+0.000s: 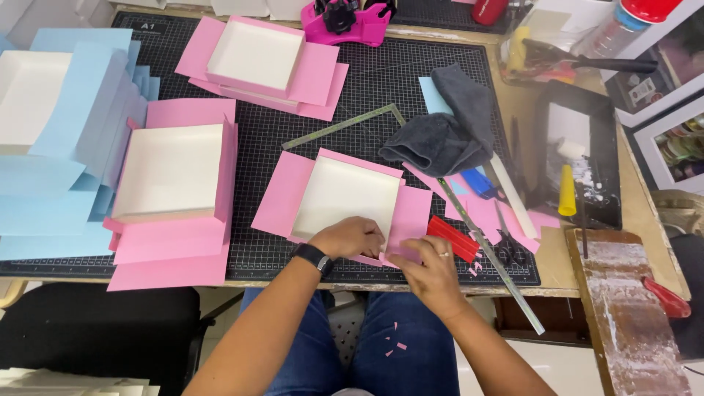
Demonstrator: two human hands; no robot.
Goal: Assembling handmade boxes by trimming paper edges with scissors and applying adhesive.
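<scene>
Head view puts your two hands at the near edge of the white shallow box [345, 196], which sits on a sheet of pink paper [282, 192] in the middle of the black gridded cutting mat [381, 81]. Your left hand [350, 237], with a dark watch on its wrist, lies curled and pressed down over the box's near wall. Your right hand [433, 265], with a ring, pinches the pink flap at the near right corner between thumb and fingers.

You appear to be at the wrapping step: the pink sheet lies flat on the left and right of the box, while the near flap is being worked against the wall. The next move likely calls for steady pressure from your left hand so the box does not slide, and a snug, square pull on that corner flap so that it lies without a wrinkle.

A red folding tool [453, 238] lies just beside your right hand, with a long metal ruler [490, 257] past it. A grey cloth [446, 125] is heaped behind the box, and two other pink-wrapped boxes [174, 172] [257, 55] rest further left and back.
</scene>
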